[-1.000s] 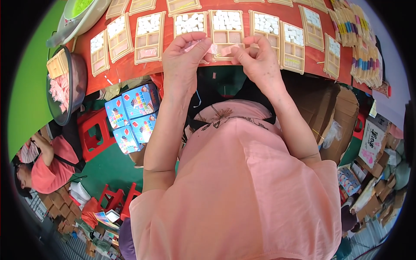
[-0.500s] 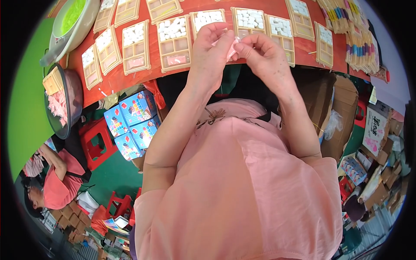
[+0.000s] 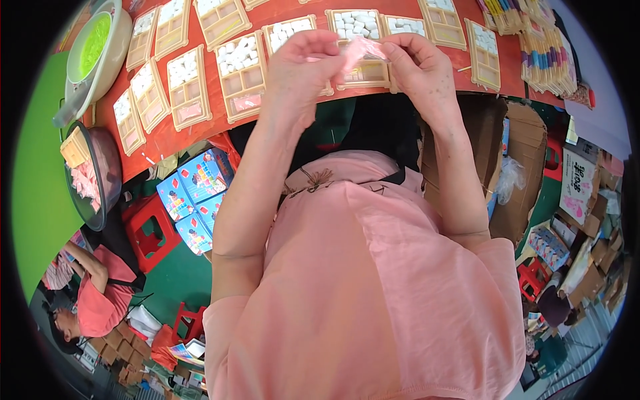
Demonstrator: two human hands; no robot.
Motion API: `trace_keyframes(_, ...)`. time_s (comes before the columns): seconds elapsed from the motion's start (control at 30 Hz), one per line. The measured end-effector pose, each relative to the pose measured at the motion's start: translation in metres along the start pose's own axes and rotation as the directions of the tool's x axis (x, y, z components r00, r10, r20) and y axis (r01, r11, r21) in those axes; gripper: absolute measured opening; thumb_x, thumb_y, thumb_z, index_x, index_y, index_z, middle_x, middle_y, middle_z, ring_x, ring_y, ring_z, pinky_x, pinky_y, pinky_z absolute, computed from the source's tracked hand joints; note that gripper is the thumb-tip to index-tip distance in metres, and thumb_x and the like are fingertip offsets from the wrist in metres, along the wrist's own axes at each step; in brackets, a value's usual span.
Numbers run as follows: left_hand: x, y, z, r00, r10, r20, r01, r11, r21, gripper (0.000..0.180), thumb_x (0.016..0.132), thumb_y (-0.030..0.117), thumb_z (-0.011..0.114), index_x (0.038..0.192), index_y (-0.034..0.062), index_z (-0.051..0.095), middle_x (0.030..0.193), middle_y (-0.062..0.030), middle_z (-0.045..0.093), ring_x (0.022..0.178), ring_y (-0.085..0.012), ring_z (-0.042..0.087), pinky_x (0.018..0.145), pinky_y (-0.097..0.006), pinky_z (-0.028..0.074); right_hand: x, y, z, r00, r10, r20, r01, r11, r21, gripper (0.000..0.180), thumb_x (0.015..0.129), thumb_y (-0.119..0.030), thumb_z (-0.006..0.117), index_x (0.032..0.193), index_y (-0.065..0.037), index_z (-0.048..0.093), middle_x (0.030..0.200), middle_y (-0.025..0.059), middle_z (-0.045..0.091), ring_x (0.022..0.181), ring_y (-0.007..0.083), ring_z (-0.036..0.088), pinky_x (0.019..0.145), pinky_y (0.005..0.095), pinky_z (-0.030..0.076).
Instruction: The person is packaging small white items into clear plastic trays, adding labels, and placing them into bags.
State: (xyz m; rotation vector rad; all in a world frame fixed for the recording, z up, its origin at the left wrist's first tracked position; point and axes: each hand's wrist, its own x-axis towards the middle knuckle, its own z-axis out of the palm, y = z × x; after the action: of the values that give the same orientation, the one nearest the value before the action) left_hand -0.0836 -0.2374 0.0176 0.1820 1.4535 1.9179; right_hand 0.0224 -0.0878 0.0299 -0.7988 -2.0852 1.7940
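A small pink packet in clear, shiny film (image 3: 362, 51) is stretched between my two hands above the table edge. My left hand (image 3: 300, 70) pinches its left end, the thumb pointing inward. With thumb and curled fingers, my right hand (image 3: 421, 75) grips the other end. Right behind the packet lies a beige compartment tray (image 3: 363, 76) with small white pieces in its top section, partly hidden. Another beige tray (image 3: 248, 79), left of my left hand, has white pieces and a flat pink packet (image 3: 246, 103) in its lowest compartment.
More such trays stand in rows on the red tabletop (image 3: 213, 127). At left are a bowl of green material (image 3: 95, 47) and a dark-rimmed basin (image 3: 100, 220) with pink packets. Bundled coloured sticks (image 3: 548, 63) lie at right. Below are blue boxes (image 3: 193, 190) and a red stool (image 3: 148, 230).
My hands have moved apart, the left one toward the left. The pink packet, bunched up before, is now spread out between them. The whole view has shifted slightly.
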Motion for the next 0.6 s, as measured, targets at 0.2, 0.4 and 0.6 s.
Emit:
trace_keyframes(0.2,0.004,0.013,-0.015,0.996,0.075,-0.056,-0.071,0.995,0.073,0.031,0.079,-0.007,0.069,0.109,-0.0026,0.06,0.091,-0.0089,0.06,0.069,-0.0136,0.061,0.057,-0.025,0.053,-0.003,0.015,-0.005,0.977,-0.175,0.126,0.208,0.916,-0.343,0.019,0.095,-0.017,0.065,0.104,0.0,0.069,0.081,-0.0027,0.062,0.071,0.0027,0.053,0.062,0.0196,0.044)
trace_keyframes(0.4,0.0,0.008,0.02,0.994,0.048,0.098,-0.075,0.955,0.287,0.03,0.08,-0.004,0.068,0.109,-0.0008,0.062,0.092,-0.0067,0.061,0.072,-0.0124,0.062,0.059,-0.025,0.054,-0.002,0.002,-0.017,0.997,-0.076,0.031,0.076,0.997,0.012,0.023,0.094,-0.02,0.067,0.107,-0.002,0.069,0.078,-0.0044,0.06,0.065,0.0023,0.05,0.056,0.0189,0.04)
trace_keyframes(0.6,0.013,-0.008,0.048,0.993,0.068,0.102,-0.083,0.985,0.151,0.024,0.089,0.0,0.06,0.113,-0.0019,0.058,0.094,-0.0094,0.062,0.077,-0.0151,0.065,0.061,-0.026,0.055,-0.002,-0.001,-0.061,0.998,0.068,0.004,-0.068,0.996,0.052,0.02,0.093,-0.019,0.068,0.104,-0.003,0.067,0.08,-0.0058,0.058,0.056,-0.0012,0.04,0.048,0.0165,0.026)
